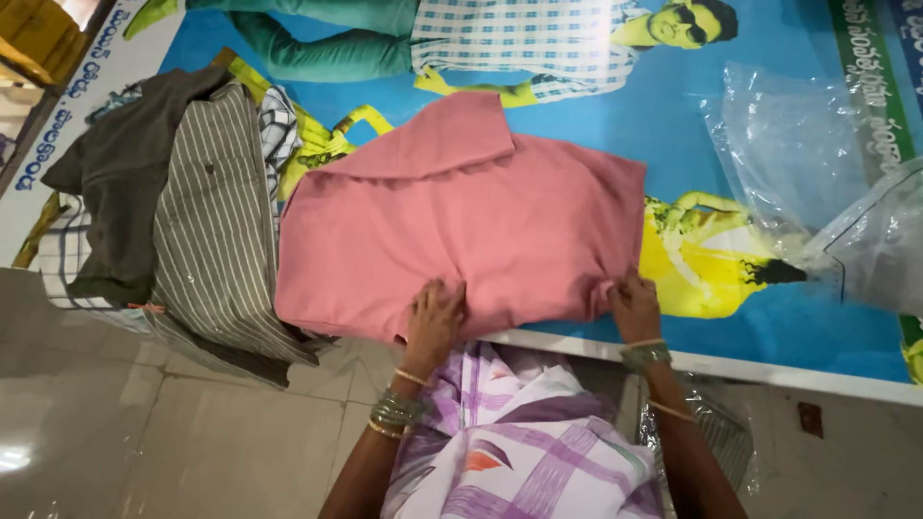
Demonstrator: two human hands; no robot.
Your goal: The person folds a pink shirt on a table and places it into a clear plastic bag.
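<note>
A pink shirt [461, 226] lies flat, partly folded, on a large blue printed banner [769, 327] spread over the floor. My left hand [435, 317] rests palm down on the shirt's near edge, fingers together. At the shirt's near right corner, my right hand [635, 306] pinches the fabric. Both wrists wear bangles. A white and purple checked cloth [519, 442] covers my lap below the hands.
A pile of clothes [183, 211], dark grey, striped and checked, sits left of the pink shirt. Clear plastic bags [817, 163] lie on the banner at the right, another by my right forearm [721, 432]. Grey floor tiles [144, 432] fill the lower left.
</note>
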